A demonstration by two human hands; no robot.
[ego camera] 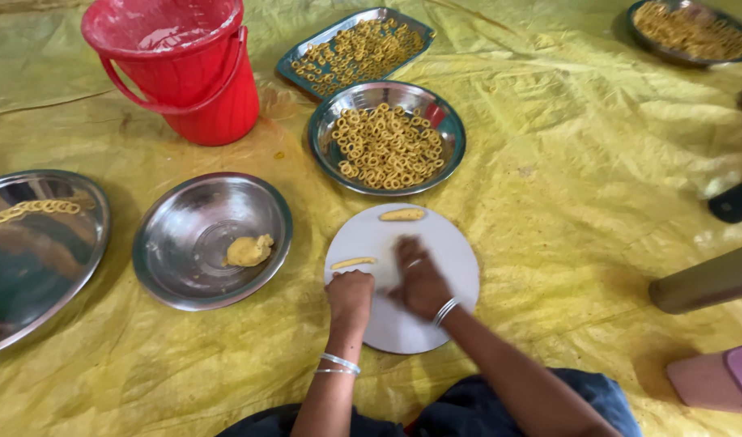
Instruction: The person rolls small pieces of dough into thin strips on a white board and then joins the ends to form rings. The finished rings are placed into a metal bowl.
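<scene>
Now, at lower centre, the right hand rolls dough flat-fingered on the board, left hand fisted beside a strip; shaping seemingly follows.

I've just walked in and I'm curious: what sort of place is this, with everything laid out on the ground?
Probably a home or small workshop floor for snack-making. A yellow sheet covers the ground, steel plates hold dough rings, and a person's hands roll dough on a round white board.

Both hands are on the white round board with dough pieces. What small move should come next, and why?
Probably the right hand goes on rolling its dough on the white board; that hand looks blurred and pressed flat, while two thin dough sticks already lie finished beside it.
</scene>
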